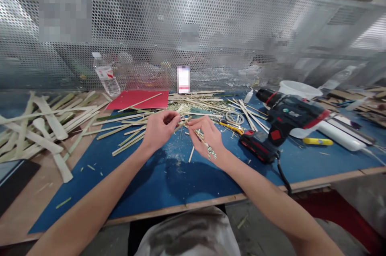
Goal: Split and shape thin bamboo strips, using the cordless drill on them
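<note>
Over the middle of the blue mat, my left hand and my right hand are close together with fingers pinched. Between their fingertips is a thin bamboo strip, small and partly covered by the fingers. From under my right hand a slim piece with a green-and-white striped end shows along the palm toward the wrist; what it is I cannot make out. Bamboo strips lie beside my left hand. A yellow utility knife rests just past my right hand.
A cordless drill stands on the right, near a yellow-handled tool and a white bowl. Wider bamboo pieces are heaped left. Behind are a red sheet, a water bottle, a lit phone and perforated metal mesh.
</note>
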{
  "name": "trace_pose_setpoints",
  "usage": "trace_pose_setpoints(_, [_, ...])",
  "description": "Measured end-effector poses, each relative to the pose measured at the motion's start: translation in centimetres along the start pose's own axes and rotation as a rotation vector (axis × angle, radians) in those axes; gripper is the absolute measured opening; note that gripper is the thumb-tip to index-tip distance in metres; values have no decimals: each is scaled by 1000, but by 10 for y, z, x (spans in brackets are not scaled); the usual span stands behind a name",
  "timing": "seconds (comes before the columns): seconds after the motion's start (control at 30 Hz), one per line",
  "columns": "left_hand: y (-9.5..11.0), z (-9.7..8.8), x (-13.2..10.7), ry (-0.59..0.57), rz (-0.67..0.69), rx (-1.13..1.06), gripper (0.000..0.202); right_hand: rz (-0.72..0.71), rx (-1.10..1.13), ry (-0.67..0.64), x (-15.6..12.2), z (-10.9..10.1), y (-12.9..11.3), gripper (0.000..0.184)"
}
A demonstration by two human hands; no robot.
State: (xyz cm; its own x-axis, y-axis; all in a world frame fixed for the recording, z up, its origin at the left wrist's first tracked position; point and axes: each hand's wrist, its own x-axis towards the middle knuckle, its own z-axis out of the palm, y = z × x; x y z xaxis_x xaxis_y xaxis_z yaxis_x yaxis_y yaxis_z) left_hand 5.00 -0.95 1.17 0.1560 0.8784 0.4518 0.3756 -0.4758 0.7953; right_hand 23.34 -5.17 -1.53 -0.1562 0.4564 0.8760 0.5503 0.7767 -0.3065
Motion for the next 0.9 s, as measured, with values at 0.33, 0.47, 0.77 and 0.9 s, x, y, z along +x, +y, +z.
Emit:
trace_pose_setpoints(0.33, [1,0,-5,70,173,247,14,180,77,28,0,3,-1,7])
trace_pose_setpoints(0.47, [0,-1,-2,30,56,102,15,22,44,15,2,0,1,9])
trace_pose_setpoints(0.77, [-2,-5,2,-74,-6,8,17,-41,5,-89,2,-5,3,10])
trace_pose_setpoints(0.9, [-2,-4,2,-92,0,19,19,-34,8,-134,3,-6,4,8])
